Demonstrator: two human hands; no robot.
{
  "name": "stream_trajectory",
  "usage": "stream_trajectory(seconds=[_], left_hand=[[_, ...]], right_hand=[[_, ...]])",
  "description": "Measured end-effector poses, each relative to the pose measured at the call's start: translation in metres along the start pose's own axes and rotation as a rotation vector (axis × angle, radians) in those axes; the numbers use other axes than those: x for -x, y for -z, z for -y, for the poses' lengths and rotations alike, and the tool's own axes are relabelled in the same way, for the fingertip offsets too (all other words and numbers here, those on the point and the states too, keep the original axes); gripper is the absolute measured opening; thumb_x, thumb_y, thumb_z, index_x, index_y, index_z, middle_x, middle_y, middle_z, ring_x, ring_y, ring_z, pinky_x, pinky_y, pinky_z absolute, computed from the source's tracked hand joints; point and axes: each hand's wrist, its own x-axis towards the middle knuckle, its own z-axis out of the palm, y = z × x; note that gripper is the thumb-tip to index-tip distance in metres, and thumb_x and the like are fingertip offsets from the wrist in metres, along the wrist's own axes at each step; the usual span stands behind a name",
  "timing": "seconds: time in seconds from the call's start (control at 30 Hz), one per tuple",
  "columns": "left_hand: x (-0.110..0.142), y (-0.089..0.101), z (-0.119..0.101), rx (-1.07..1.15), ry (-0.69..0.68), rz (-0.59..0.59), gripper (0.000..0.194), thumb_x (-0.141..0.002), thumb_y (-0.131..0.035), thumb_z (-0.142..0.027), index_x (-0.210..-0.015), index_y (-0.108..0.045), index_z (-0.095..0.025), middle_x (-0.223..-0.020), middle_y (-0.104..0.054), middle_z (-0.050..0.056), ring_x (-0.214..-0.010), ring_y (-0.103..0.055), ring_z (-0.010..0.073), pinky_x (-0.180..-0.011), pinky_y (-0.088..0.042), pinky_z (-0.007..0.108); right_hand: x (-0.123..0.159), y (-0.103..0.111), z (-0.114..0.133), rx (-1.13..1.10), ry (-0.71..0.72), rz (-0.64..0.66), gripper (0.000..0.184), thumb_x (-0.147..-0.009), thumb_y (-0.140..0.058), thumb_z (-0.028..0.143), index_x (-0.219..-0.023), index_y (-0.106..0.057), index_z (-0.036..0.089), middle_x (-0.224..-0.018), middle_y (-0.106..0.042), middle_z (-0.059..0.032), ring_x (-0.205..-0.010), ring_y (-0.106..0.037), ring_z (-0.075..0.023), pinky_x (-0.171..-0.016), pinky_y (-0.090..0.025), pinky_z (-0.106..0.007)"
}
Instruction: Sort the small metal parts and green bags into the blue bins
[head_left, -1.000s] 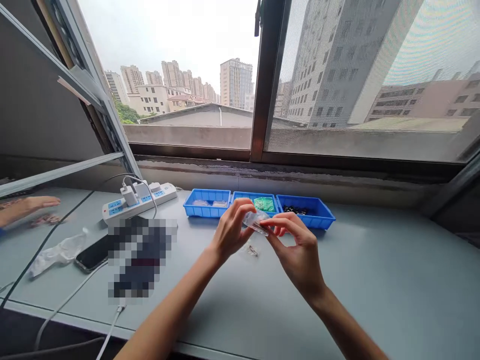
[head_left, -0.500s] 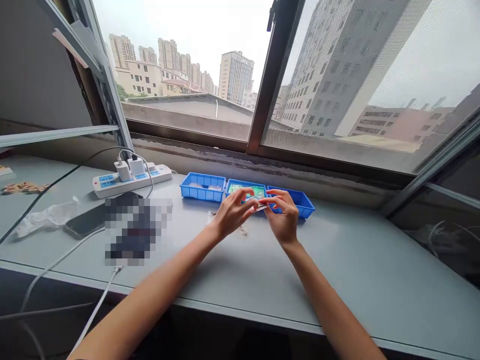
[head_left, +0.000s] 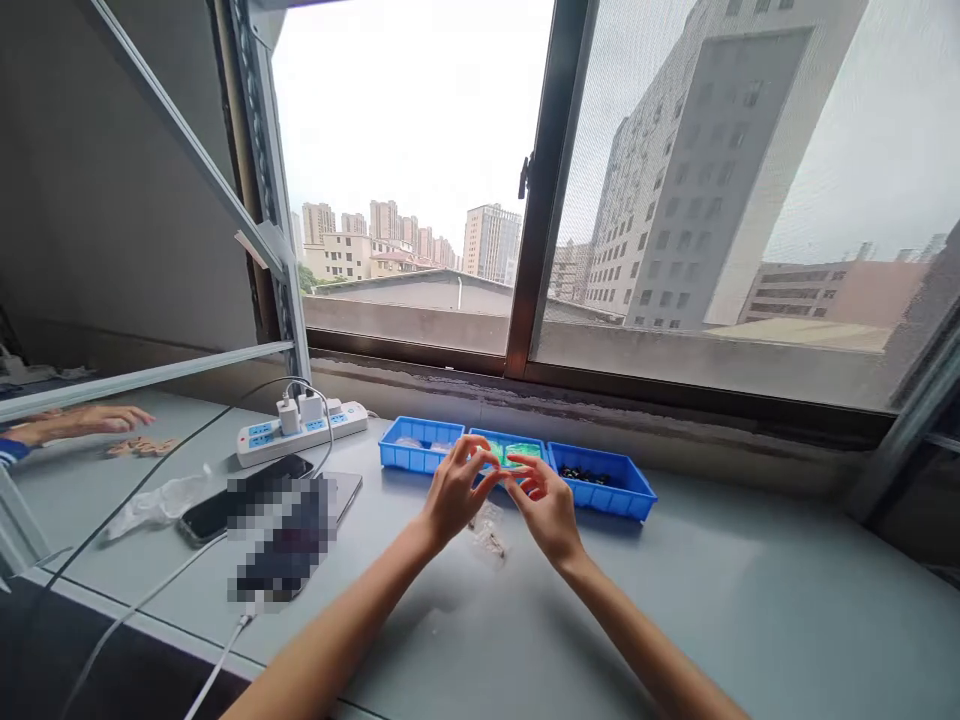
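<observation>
My left hand (head_left: pixel 456 492) and my right hand (head_left: pixel 546 515) meet above the table, thumbs and fingertips pinched together. Whatever is between the fingertips is too small and too covered to name. Just behind them stands the middle blue bin (head_left: pixel 545 450), with green packets (head_left: pixel 523 451) in it. Below my fingers a small clear plastic bag (head_left: pixel 491 538) with bits inside lies on the table. To the left is another blue bin (head_left: pixel 412 460) holding pale clear packets. The right blue bin (head_left: pixel 619 503) contains small black pieces (head_left: pixel 585 475).
A power strip (head_left: pixel 334 432) with chargers stands at the back left. Nearer lie a phone (head_left: pixel 240 500), a blurred-out device (head_left: pixel 289 550), crumpled plastic (head_left: pixel 161 503) and cables. Another person's hand (head_left: pixel 90 422) is by small wooden pieces (head_left: pixel 142 447) at the far left, behind the metal frame.
The view has tilted upward, so the table sits lower in it. My hands stay together, still pinching. Another person's hand has appeared at the left, and black pieces now show in the right bin.
</observation>
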Motion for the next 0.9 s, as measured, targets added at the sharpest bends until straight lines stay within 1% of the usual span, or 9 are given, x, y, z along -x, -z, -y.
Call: stream_trajectory(seconds=[0.1, 0.23, 0.3, 0.37, 0.43, 0.53, 0.67, 0.8, 0.9], left_hand=[[-0.002, 0.005, 0.009, -0.062, 0.088, -0.052, 0.027, -0.091, -0.044, -0.039, -0.077, -0.056, -0.019, -0.085, -0.058, 0.004, -0.076, -0.061, 0.0148, -0.066, -0.052, 0.027], [-0.003, 0.014, 0.037, -0.197, 0.277, -0.204, 0.029, -0.091, -0.044, -0.040, -0.076, -0.059, -0.021, -0.069, -0.060, 0.001, -0.065, -0.059, 0.0164, -0.061, -0.049, 0.029], [-0.003, 0.019, 0.051, -0.256, 0.398, -0.223, 0.030, -0.089, -0.046, -0.042, -0.077, -0.063, -0.021, -0.063, -0.060, 0.001, -0.057, -0.057, 0.0169, -0.057, -0.047, 0.029], [-0.004, 0.024, 0.061, -0.312, 0.528, -0.174, 0.027, -0.087, -0.049, -0.039, -0.077, -0.066, -0.021, -0.060, -0.061, 0.001, -0.056, -0.057, 0.0179, -0.060, -0.046, 0.031], [-0.007, 0.027, 0.066, -0.357, 0.648, -0.086, 0.021, -0.084, -0.054, -0.035, -0.078, -0.068, -0.021, -0.059, -0.062, 0.001, -0.059, -0.058, 0.0185, -0.066, -0.045, 0.032], [-0.014, 0.026, 0.072, -0.385, 0.741, 0.053, 0.017, -0.083, -0.055, -0.029, -0.083, -0.070, -0.021, -0.062, -0.065, 0.001, -0.062, -0.059, 0.0181, -0.069, -0.044, 0.032], [-0.021, 0.019, 0.080, -0.394, 0.732, 0.129, 0.021, -0.085, -0.051, -0.027, -0.092, -0.070, -0.021, -0.067, -0.066, 0.002, -0.065, -0.059, 0.0174, -0.068, -0.044, 0.030], [-0.021, 0.010, 0.082, -0.410, 0.715, 0.221, 0.017, -0.082, -0.055, -0.025, -0.089, -0.070, -0.022, -0.064, -0.065, 0.001, -0.068, -0.060, 0.0184, -0.073, -0.043, 0.032], [-0.021, 0.008, 0.077, -0.436, 0.699, 0.245, 0.016, -0.079, -0.058, -0.023, -0.092, -0.068, -0.021, -0.076, -0.067, 0.004, -0.081, -0.061, 0.0225, -0.077, -0.043, 0.035]], right_hand=[[0.005, -0.006, -0.011, -0.058, -0.031, 0.083, 0.039, -0.076, -0.056, 0.048, -0.100, -0.062, 0.017, -0.067, -0.065, -0.0027, -0.050, -0.055, -0.0159, -0.049, -0.046, -0.029], [0.014, -0.006, -0.032, 0.002, 0.011, 0.158, 0.031, -0.079, -0.051, 0.044, -0.095, -0.063, 0.021, -0.063, -0.063, 0.0003, -0.048, -0.055, -0.0151, -0.046, -0.042, -0.027], [0.017, -0.005, -0.036, 0.027, 0.032, 0.202, 0.028, -0.081, -0.047, 0.040, -0.095, -0.063, 0.022, -0.065, -0.064, 0.0001, -0.050, -0.056, -0.0152, -0.048, -0.042, -0.026], [0.019, -0.004, -0.033, 0.077, 0.055, 0.307, 0.026, -0.080, -0.047, 0.035, -0.096, -0.063, 0.022, -0.069, -0.065, 0.0000, -0.053, -0.058, -0.0148, -0.050, -0.043, -0.025], [0.021, -0.002, -0.026, 0.151, 0.084, 0.426, 0.024, -0.078, -0.049, 0.028, -0.096, -0.063, 0.022, -0.073, -0.067, 0.0000, -0.054, -0.059, -0.0134, -0.054, -0.043, -0.024], [0.023, 0.000, -0.017, 0.241, 0.165, 0.509, 0.023, -0.076, -0.049, 0.020, -0.093, -0.065, 0.021, -0.076, -0.068, 0.0003, -0.054, -0.057, -0.0115, -0.059, -0.043, -0.023], [0.023, 0.003, -0.013, 0.317, 0.231, 0.509, 0.020, -0.074, -0.051, 0.016, -0.087, -0.066, 0.021, -0.078, -0.067, 0.0008, -0.058, -0.058, -0.0117, -0.064, -0.042, -0.023], [0.023, 0.007, -0.011, 0.378, 0.243, 0.510, 0.017, -0.076, -0.052, 0.018, -0.083, -0.066, 0.021, -0.079, -0.066, -0.0005, -0.070, -0.061, -0.0145, -0.066, -0.042, -0.024], [0.023, 0.008, -0.011, 0.422, 0.239, 0.488, 0.015, -0.074, -0.055, 0.022, -0.084, -0.066, 0.021, -0.085, -0.066, -0.0025, -0.079, -0.062, -0.0172, -0.068, -0.042, -0.025]])
